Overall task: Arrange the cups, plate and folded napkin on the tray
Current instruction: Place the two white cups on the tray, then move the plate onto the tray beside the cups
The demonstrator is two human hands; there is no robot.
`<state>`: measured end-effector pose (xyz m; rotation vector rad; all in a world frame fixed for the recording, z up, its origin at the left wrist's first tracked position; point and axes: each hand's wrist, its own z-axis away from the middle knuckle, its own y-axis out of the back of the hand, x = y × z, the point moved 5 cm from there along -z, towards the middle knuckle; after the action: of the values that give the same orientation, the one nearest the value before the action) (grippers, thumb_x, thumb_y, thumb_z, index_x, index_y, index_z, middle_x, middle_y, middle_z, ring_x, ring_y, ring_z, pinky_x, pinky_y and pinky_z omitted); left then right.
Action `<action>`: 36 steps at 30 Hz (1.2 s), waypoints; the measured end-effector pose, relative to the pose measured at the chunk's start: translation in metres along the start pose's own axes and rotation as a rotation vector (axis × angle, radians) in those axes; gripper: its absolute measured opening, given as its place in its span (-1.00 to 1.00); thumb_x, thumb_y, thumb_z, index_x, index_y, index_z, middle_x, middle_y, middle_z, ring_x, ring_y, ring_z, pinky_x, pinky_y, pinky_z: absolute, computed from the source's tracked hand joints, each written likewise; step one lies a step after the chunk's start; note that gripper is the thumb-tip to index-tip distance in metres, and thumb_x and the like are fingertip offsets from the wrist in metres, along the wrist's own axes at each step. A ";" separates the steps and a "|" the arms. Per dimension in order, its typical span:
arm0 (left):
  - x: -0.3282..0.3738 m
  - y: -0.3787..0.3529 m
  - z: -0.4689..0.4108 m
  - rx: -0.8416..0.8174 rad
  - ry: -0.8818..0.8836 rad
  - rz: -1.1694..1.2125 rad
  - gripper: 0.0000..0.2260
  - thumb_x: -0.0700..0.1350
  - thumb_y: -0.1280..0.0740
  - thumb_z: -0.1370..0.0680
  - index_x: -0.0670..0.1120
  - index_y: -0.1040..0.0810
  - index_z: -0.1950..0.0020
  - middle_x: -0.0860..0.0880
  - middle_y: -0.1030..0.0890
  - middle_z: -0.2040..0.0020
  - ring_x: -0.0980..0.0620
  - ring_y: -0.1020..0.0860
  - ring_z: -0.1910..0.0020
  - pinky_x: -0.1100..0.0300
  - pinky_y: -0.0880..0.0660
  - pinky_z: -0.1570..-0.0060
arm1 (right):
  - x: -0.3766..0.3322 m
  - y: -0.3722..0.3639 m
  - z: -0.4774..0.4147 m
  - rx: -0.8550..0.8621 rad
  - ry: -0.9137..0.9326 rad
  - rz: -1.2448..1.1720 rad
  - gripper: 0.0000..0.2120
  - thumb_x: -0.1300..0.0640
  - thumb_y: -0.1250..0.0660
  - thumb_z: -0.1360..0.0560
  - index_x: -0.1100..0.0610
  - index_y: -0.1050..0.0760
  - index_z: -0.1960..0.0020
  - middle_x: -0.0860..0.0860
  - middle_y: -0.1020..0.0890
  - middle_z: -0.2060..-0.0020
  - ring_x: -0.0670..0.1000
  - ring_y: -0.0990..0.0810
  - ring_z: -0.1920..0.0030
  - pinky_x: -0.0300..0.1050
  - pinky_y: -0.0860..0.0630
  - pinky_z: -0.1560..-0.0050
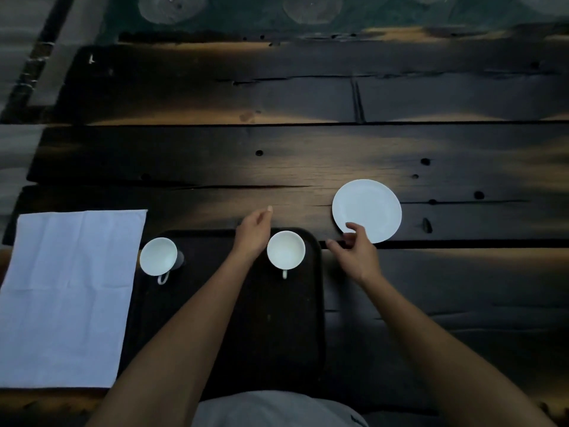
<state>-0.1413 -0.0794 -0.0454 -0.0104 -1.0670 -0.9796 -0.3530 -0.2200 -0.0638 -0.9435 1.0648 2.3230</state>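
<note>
A dark rectangular tray (277,334) lies on the wooden table in front of me. Two white cups stand upright on its far end: one cup (158,256) at the left corner, the other cup (286,249) near the right corner, handles toward me. A white plate (369,208) rests on the table just beyond the tray's right corner. My right hand (357,251) pinches the plate's near rim. My left hand (254,231) hovers over the tray's far edge, left of the right cup, fingers loosely curled and holding nothing. A white napkin (67,297) lies unfolded, flat, left of the tray.
The table (308,161) is dark, rough planks with gaps, knots and holes. Its far edge runs along the top, with a green patterned surface (246,13) beyond. My light shirt (277,408) shows at the bottom edge.
</note>
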 end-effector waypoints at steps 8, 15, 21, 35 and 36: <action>0.044 -0.059 -0.033 -0.217 -0.003 -0.208 -0.37 0.20 -0.24 -0.63 -0.07 -0.22 -0.61 -0.12 -0.33 -0.58 -0.12 -0.32 -0.53 0.03 -0.25 -0.45 | 0.039 0.079 -0.056 0.161 -0.140 0.069 -0.28 0.04 -0.49 -0.44 0.13 -0.30 -0.52 0.22 -0.43 -0.42 0.20 -0.44 -0.40 0.08 -0.40 -0.39; 0.044 -0.117 -0.050 -0.288 0.114 -0.266 -0.36 0.21 -0.24 -0.61 -0.07 -0.22 -0.60 -0.10 -0.40 -0.53 -0.12 -0.39 -0.47 -0.07 -0.34 -0.45 | 0.051 0.092 -0.088 0.118 -0.186 0.045 -0.34 0.06 -0.48 -0.42 0.16 -0.36 -0.46 0.18 -0.51 -0.34 0.19 -0.49 -0.34 0.13 -0.47 -0.35; 0.050 -0.143 -0.066 -0.252 0.110 -0.283 -0.45 0.17 -0.27 -0.61 -0.12 -0.41 -0.49 -0.14 -0.52 -0.42 -0.14 -0.49 -0.39 -0.06 -0.40 -0.41 | 0.048 0.092 -0.107 0.155 -0.222 -0.006 -0.35 0.05 -0.46 -0.44 0.10 -0.35 -0.47 0.14 -0.48 -0.36 0.14 -0.50 -0.31 0.03 -0.46 -0.28; 0.066 -0.153 -0.052 -0.241 0.124 -0.086 -0.85 -0.05 -0.41 -0.54 -0.03 -0.61 -0.08 -0.09 -0.72 0.04 -0.07 -0.66 0.18 -0.03 -0.64 -0.03 | 0.041 0.107 -0.101 0.221 -0.233 -0.031 -0.65 0.29 -0.27 -0.47 0.20 -0.55 -0.24 0.13 -0.67 -0.16 0.17 -0.60 -0.19 -0.11 -0.44 -0.11; 0.069 -0.148 -0.050 -0.223 0.105 -0.084 -0.88 -0.08 -0.44 -0.52 -0.02 -0.59 -0.04 -0.08 -0.72 0.07 -0.08 -0.66 0.19 -0.03 -0.65 0.00 | 0.037 0.109 -0.098 0.232 -0.221 -0.039 -0.65 0.28 -0.28 -0.46 0.19 -0.55 -0.23 0.11 -0.67 -0.14 0.16 -0.61 -0.17 -0.11 -0.45 -0.11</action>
<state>-0.1961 -0.2363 -0.0843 -0.0963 -0.8644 -1.1590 -0.4041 -0.3612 -0.0831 -0.5998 1.1779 2.1547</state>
